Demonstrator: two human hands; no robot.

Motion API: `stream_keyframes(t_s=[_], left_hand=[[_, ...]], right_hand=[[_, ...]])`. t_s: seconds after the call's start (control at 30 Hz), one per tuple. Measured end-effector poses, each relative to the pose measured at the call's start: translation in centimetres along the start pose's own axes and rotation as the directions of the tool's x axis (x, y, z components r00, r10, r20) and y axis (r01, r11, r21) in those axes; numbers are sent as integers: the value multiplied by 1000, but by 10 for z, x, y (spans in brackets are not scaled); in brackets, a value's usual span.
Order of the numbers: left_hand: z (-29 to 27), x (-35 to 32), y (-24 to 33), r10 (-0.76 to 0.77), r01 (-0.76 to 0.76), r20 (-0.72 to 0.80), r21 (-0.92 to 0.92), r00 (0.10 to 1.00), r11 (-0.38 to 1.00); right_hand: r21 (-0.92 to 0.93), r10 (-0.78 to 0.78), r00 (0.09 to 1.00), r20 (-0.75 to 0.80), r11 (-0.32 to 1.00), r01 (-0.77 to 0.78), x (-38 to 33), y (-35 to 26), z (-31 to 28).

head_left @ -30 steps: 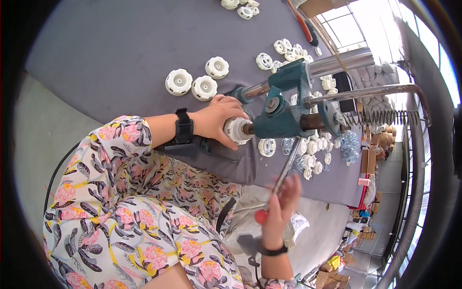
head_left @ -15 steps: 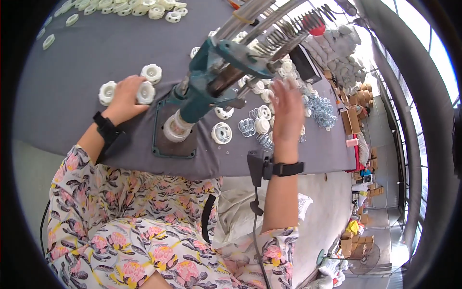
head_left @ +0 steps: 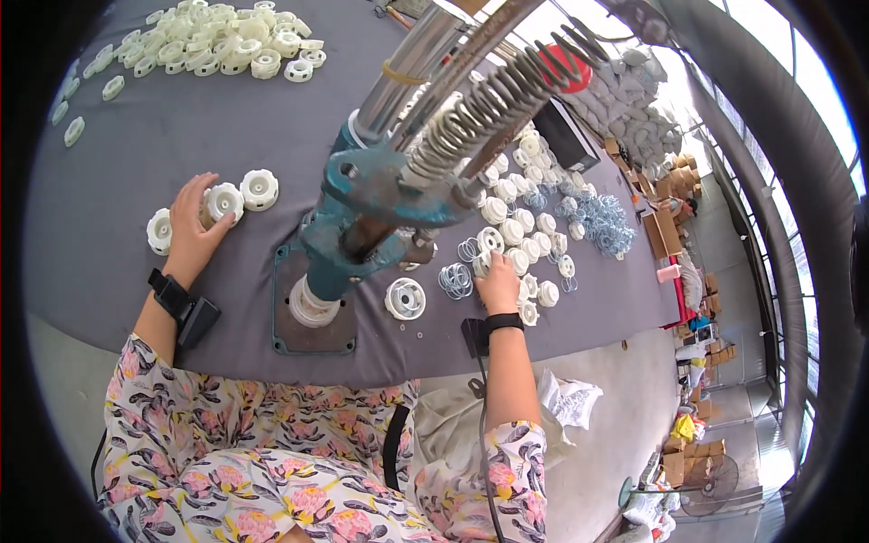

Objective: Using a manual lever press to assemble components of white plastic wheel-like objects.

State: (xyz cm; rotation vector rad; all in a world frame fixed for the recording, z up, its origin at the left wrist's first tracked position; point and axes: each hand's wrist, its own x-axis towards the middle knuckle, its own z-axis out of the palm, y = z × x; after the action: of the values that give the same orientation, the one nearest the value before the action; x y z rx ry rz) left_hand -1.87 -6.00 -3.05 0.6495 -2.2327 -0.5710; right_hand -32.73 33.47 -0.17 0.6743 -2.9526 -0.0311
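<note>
My left hand [head_left: 192, 226] rests on the grey cloth, its fingers and thumb closed around a white scalloped plastic knob [head_left: 225, 203]. A similar knob [head_left: 260, 189] lies just beyond it, and another knob [head_left: 160, 231] sits by the wrist side. My right hand [head_left: 498, 288] reaches into the parts on the right, fingertips closed on a small white round plastic piece [head_left: 482, 263]. Between the hands stands a teal hand press [head_left: 371, 185] with a big coil spring [head_left: 493, 104]. A white round fixture [head_left: 313, 306] sits on its base plate [head_left: 312, 338].
Pale ring-shaped parts [head_left: 217, 41] are heaped at the far left. White round pieces [head_left: 525, 226] and small metal springs [head_left: 605, 224] spread at the right, with loose spring coils [head_left: 455, 281] nearer. A white cup-like part [head_left: 405, 299] lies right of the press base. A black box [head_left: 566, 136] stands behind.
My right hand has come down from beside the press onto the white pieces. My left hand stays at the knobs. The whole view has shifted, showing more of the far heap.
</note>
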Motion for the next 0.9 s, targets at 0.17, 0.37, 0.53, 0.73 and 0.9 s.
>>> stream_keyframes(t_s=[0.17,0.37,0.53,0.73,0.9], left_hand=[[-6,-1,9,-15,16,8,-72,1000,997],[0,6,5,4,-11,-83,-88,997,996],[-11,-1,20,62,-75,-92,-150,994,986],[-20,-20,89,410,-280,283,-405,867,870],[20,-52,105,343,-127,254,-607,904,784]], right_hand=[[45,-44,993,-113,998,49,15,1,-2],[302,16,896,-444,944,133,2,1,-11],[973,-6,996,88,215,-85,-65,-77,-54],[920,-340,870,357,-32,-390,-117,-160,-48],[933,-257,908,332,-51,-356,-121,-178,-40]])
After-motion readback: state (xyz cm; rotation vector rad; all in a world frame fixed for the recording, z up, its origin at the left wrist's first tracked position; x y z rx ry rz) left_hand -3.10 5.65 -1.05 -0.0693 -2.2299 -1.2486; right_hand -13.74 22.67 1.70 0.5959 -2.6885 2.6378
